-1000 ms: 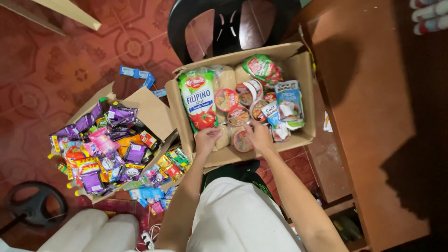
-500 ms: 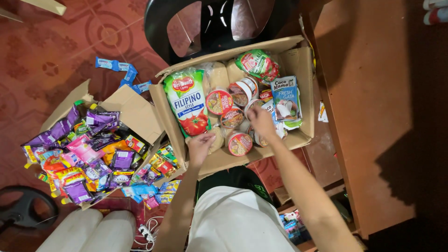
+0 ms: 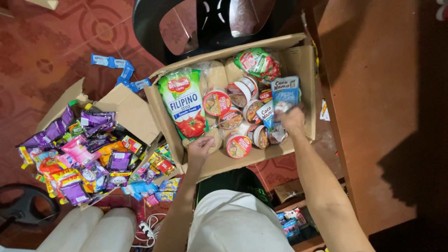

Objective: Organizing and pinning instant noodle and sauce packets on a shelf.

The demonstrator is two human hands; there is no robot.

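Inside the box (image 3: 219, 161), a red sauce pouch (image 3: 183, 103) is lying flat, long axis running front to back along the left wall. Left hand (image 3: 200, 148) is curling loosely at its near end, gripping nothing clearly. Right hand (image 3: 291, 120) is closing on a blue carton (image 3: 285, 91).

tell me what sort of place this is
Probably a home, perhaps one with a small shop: a patterned red tile floor, a black plastic chair, and cardboard boxes of packaged groceries and snack sachets.
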